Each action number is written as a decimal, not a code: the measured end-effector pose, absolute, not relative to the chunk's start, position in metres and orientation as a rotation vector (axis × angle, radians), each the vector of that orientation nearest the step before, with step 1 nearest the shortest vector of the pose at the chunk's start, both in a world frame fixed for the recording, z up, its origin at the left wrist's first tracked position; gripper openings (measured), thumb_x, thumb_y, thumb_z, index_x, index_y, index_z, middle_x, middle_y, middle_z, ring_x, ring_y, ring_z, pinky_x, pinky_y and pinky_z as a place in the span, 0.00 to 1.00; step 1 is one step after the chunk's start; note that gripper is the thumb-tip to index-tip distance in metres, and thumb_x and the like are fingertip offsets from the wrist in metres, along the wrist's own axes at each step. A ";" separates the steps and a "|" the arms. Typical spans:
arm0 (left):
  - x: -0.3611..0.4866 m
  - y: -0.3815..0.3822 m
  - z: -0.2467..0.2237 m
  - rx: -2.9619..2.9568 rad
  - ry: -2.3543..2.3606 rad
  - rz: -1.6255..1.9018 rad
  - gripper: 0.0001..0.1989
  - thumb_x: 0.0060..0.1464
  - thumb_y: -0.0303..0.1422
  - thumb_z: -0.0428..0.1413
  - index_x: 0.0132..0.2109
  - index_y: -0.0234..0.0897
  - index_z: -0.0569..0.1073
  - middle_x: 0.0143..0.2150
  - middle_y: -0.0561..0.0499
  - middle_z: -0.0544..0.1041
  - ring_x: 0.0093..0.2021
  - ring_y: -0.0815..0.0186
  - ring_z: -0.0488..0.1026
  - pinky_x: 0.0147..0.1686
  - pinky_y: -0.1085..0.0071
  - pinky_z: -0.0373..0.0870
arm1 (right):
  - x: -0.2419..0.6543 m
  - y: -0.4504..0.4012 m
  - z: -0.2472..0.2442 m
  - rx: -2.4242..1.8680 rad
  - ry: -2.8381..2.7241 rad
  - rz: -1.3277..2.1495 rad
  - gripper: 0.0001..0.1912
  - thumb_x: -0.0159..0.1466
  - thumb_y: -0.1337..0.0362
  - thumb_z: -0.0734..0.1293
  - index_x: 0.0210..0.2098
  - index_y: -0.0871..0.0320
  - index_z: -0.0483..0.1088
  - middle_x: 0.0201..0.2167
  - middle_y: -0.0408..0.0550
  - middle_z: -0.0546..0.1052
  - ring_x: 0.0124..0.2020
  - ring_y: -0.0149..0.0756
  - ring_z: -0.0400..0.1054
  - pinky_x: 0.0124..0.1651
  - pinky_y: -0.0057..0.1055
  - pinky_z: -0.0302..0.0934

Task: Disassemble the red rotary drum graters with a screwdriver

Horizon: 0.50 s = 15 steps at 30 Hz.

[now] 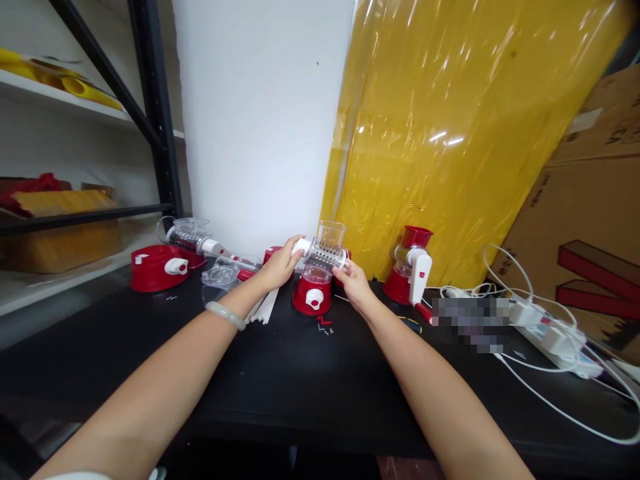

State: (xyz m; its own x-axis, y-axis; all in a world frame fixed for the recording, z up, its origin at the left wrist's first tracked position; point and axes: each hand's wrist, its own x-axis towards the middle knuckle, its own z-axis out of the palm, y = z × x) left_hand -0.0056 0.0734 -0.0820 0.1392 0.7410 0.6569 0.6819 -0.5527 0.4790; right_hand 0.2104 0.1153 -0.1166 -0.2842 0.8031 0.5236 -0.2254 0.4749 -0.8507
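A metal grater drum [327, 256] with a pattern of holes lies sideways above a red rotary grater base [303, 299]. My left hand [281, 263] is closed on the white piece at the drum's left end. At the drum's right end, the fingers of my right hand [356, 283] pinch its rim. A clear hopper [332, 232] stands up behind the drum. The base has a white knob [315, 299] on its front. Whether the drum rests inside the clear housing or is in front of it, I cannot tell.
An assembled red grater [400, 283] with a white crank stands to the right. Further grater parts, including a red base [155, 268], sit left. White cables and a power strip [565, 347] lie right, near a cardboard box [590, 213]. Small red and white bits [324, 321] lie in front.
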 end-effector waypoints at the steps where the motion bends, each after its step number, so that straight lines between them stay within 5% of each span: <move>1: -0.005 0.072 -0.081 2.310 1.478 1.392 0.29 0.65 0.47 0.41 0.66 0.35 0.57 0.57 0.40 0.73 0.55 0.51 0.72 0.55 0.59 0.64 | 0.210 0.115 -0.116 -0.513 -1.528 1.091 0.21 0.50 0.53 0.74 0.40 0.54 0.71 0.42 0.51 0.81 0.50 0.47 0.73 0.58 0.48 0.63; 15: 0.003 0.062 -0.074 2.338 1.604 1.341 0.29 0.65 0.46 0.39 0.65 0.32 0.57 0.54 0.38 0.75 0.52 0.52 0.74 0.51 0.60 0.67 | 0.208 0.106 -0.118 -0.463 -1.424 1.080 0.21 0.48 0.55 0.74 0.40 0.56 0.73 0.43 0.50 0.81 0.47 0.44 0.75 0.56 0.41 0.65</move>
State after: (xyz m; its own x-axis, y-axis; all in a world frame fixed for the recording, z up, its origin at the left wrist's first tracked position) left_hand 0.0029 0.0617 -0.0745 0.1111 0.7648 0.6346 0.7601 -0.4768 0.4415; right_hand 0.2080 0.1064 -0.1180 -0.1915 0.8088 0.5560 -0.3171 0.4852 -0.8149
